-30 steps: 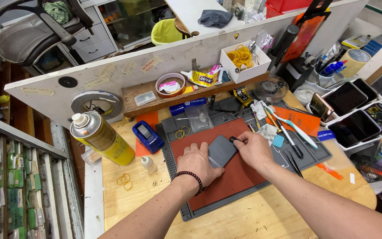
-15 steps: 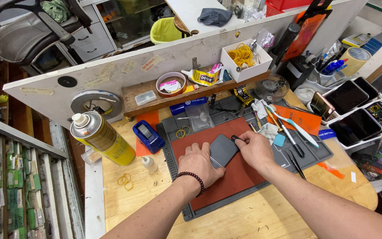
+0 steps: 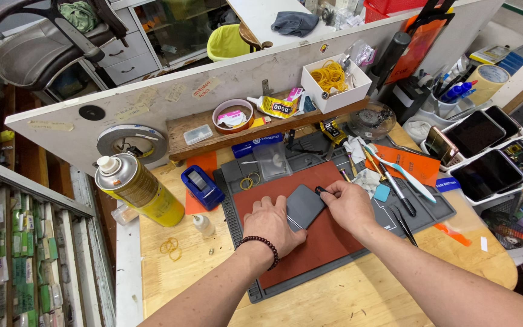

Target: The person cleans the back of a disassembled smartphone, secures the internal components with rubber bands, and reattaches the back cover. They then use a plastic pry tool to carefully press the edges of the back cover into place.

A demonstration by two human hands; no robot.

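A dark grey phone (image 3: pixel 303 204) lies face down on a red-brown work mat (image 3: pixel 328 242), which sits on a grey rubber tray mat (image 3: pixel 425 209). My left hand (image 3: pixel 273 227) presses flat on the phone's lower left side and holds it against the mat. My right hand (image 3: pixel 349 203) pinches a small black tool (image 3: pixel 321 190) whose tip touches the phone's upper right edge. A dark bead bracelet (image 3: pixel 261 245) circles my left wrist.
A yellow spray can (image 3: pixel 137 191), a blue tape dispenser (image 3: pixel 202 186) and a small dropper bottle (image 3: pixel 201 224) stand left of the mat. Tweezers, a toothbrush (image 3: pixel 404 172) and pens lie to the right. Phones in trays (image 3: pixel 485 175) sit at far right. A white box of rubber bands (image 3: pixel 334 82) stands on the back shelf.
My hands and the phone have stayed nearly in place on the mat; my right hand has shifted a little along the phone's upper edge with the tool.
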